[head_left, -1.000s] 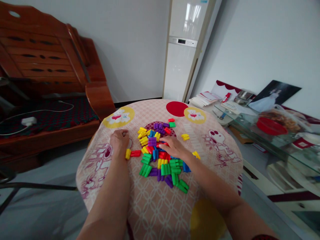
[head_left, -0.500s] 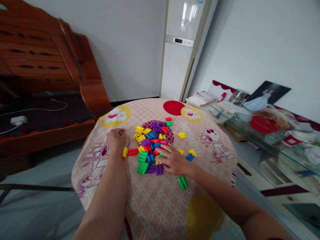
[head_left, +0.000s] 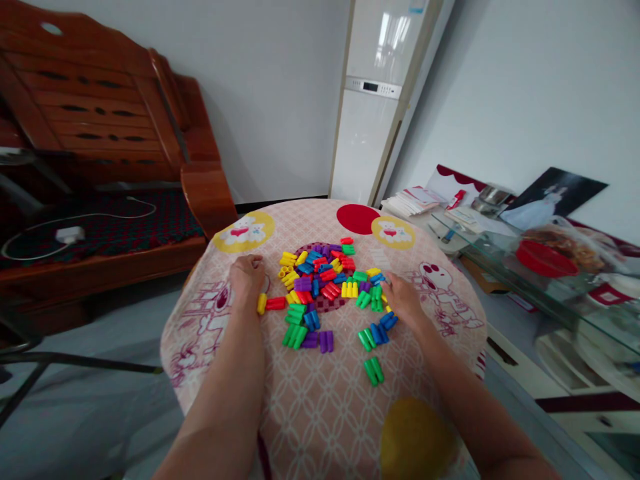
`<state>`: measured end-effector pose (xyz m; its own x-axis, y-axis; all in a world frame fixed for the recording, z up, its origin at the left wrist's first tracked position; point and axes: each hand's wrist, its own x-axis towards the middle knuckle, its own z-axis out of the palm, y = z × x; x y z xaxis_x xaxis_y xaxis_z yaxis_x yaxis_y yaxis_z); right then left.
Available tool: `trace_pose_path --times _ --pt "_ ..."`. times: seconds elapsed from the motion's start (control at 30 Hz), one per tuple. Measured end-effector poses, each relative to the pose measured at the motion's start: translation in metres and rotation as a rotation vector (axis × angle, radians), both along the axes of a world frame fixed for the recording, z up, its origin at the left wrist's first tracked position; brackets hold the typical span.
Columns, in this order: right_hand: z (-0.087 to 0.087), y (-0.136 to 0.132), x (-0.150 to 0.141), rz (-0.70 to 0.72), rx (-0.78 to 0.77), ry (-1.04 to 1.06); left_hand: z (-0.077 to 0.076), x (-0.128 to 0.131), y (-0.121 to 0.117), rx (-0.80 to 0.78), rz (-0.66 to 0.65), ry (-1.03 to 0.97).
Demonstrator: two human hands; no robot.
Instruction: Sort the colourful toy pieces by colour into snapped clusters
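Small plastic building blocks shaped like joined tubes, in red, yellow, blue, green and purple, lie in a loose heap (head_left: 320,277) mid-table. My right hand (head_left: 404,301) is at the right side of the spread, its fingers out against a few blue and yellow blocks. To the left of the heap, my left hand (head_left: 249,277) rests on the cloth with fingers curled; what they hold, if anything, is hidden. Beside its wrist lies a yellow block (head_left: 262,304) end to end with a red block (head_left: 276,303). A green block (head_left: 373,371) lies nearest me.
A patterned cloth (head_left: 320,407) covers the round table. Right of it stands a glass-topped cabinet (head_left: 495,267) with papers, a red bowl (head_left: 545,259) and a bag. A wooden bench (head_left: 100,127) is at the left, and a tall white air conditioner (head_left: 367,133) stands behind.
My right hand has swept from the heap's middle to the right, spreading blocks that way and opening a gap at the front. My left hand stays in place on the cloth.
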<state>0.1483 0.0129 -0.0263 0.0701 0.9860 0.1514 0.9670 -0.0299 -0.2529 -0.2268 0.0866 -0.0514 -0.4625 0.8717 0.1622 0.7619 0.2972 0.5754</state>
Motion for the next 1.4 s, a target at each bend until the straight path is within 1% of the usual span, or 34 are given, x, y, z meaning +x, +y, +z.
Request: trace_pose_path --times 0.07,0.13,0.2,0.23,0.27,0.33,0.4,0.47,0.5,0.57,0.67,0.77,0.9,0.97,1.0,1.07,1.13,1.2,1.3,1.4 --pt "-0.006 -0.002 -0.015 0.106 0.028 0.113 0.003 0.009 0.0 -0.002 -0.013 -0.033" --pt "-0.011 -0.001 -0.035 0.267 0.09 0.275 0.004 0.021 -0.001 0.007 -0.056 -0.068" --pt "-0.01 0.001 -0.051 0.436 0.117 0.449 0.005 0.036 -0.001 0.042 -0.139 -0.134" --pt "-0.007 0.004 -0.056 0.491 0.113 0.528 0.006 0.043 0.0 0.063 -0.189 -0.187" --pt "-0.003 0.008 -0.058 0.515 0.11 0.597 0.006 0.049 0.0 0.084 -0.241 -0.248" --pt "0.006 0.018 -0.053 0.469 0.132 0.688 0.007 0.06 0.003 0.121 -0.341 -0.378" --pt "0.012 0.034 -0.039 0.358 0.193 0.71 0.008 0.066 0.007 0.152 -0.417 -0.501" --pt "0.015 0.052 -0.024 0.25 0.224 0.706 0.01 0.066 0.014 0.167 -0.444 -0.597" --pt "0.014 0.062 -0.016 0.204 0.219 0.705 0.012 0.065 0.017 0.166 -0.433 -0.607" --pt "0.009 0.08 -0.005 0.129 0.191 0.697 0.016 0.058 0.024 0.14 -0.382 -0.507" --pt "-0.002 0.101 0.005 0.036 0.152 0.654 0.02 0.048 0.033 0.019 -0.32 -0.198" --pt "-0.014 0.113 0.009 -0.036 0.134 0.621 0.022 0.048 0.036 -0.087 -0.332 -0.019" --pt "-0.029 0.114 0.009 -0.048 0.137 0.622 0.016 0.061 0.039 -0.094 -0.401 0.098" --pt "-0.034 0.111 0.01 -0.033 0.154 0.647 0.013 0.066 0.04 -0.088 -0.477 0.077" --pt "-0.036 0.11 0.01 -0.025 0.163 0.67 0.013 0.067 0.04 -0.091 -0.535 0.02" --pt "-0.039 0.109 0.011 -0.013 0.174 0.723 0.017 0.066 0.038 -0.114 -0.689 -0.161" --pt "-0.04 0.108 0.011 0.001 0.18 0.761 0.026 0.066 0.032 -0.152 -0.855 -0.336" --pt "-0.041 0.107 0.01 0.005 0.177 0.774 0.038 0.069 0.025 -0.189 -0.97 -0.424" --pt "-0.038 0.105 0.007 0.007 0.164 0.761 0.056 0.08 0.014 -0.203 -1.058 -0.471" --pt "-0.034 0.103 0.005 0.024 0.175 0.727 0.066 0.091 0.007 -0.231 -1.15 -0.53"
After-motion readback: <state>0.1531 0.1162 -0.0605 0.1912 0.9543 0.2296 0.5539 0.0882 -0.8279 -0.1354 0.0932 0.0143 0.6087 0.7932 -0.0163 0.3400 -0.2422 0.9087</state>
